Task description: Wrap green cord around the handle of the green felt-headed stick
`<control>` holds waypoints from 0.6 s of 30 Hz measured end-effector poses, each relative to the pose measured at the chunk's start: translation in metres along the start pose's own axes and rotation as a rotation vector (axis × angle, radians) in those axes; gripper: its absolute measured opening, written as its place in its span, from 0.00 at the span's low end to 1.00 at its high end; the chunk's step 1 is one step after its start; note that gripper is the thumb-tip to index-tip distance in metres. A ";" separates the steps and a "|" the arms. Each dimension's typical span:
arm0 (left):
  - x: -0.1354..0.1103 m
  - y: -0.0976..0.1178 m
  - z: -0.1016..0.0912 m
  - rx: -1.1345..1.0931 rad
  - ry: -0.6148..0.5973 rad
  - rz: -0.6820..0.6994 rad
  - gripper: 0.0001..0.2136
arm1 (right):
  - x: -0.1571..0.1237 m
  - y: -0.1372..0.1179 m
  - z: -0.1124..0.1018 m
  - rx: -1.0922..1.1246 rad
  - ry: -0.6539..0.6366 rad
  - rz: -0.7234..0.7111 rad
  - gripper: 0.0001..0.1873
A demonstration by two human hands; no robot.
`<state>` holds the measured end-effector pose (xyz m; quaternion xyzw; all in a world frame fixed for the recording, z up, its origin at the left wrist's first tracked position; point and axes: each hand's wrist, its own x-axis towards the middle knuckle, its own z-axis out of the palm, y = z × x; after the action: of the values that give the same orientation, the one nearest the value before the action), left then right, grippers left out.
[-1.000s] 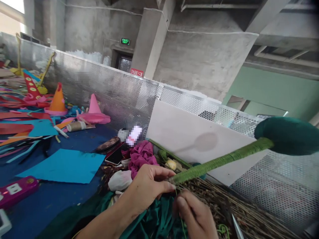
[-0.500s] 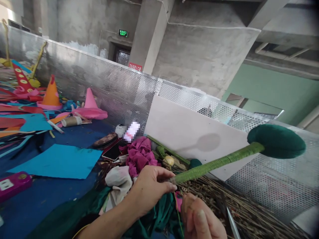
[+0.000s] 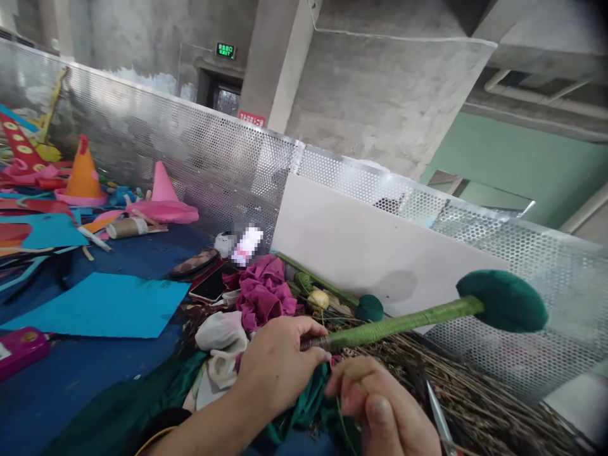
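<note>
Left hand (image 3: 278,364) gripping green-wrapped, round-headed stem (image 3: 403,322)

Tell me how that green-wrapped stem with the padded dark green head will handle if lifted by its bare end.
The stem probably stays stiff: it juts out straight from the left hand. It is likely head-heavy, given its padded head. The thread wrapping probably grips well.

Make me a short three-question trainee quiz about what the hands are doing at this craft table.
1. True or false: the left hand grips the green-wrapped stem at its bare end.
2. What does the right hand pinch? A) scissors B) thin green thread C) pink cone
3. What caps the stem's far end?

Key: 1 true. 2 B. 3 A dark green padded head.
</note>
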<state>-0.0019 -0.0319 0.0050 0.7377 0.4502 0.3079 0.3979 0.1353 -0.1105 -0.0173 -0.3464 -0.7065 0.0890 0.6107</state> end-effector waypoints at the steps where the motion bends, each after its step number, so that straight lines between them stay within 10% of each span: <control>1: -0.002 0.003 -0.001 0.072 0.006 0.013 0.11 | 0.005 0.000 -0.004 0.040 -0.031 -0.023 0.19; 18: -0.016 0.008 0.015 0.517 -0.049 0.218 0.08 | 0.023 0.001 -0.020 -0.105 -0.062 0.122 0.12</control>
<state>0.0073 -0.0533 0.0029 0.8661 0.4220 0.2057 0.1717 0.1539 -0.1018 0.0055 -0.4173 -0.7064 0.0996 0.5630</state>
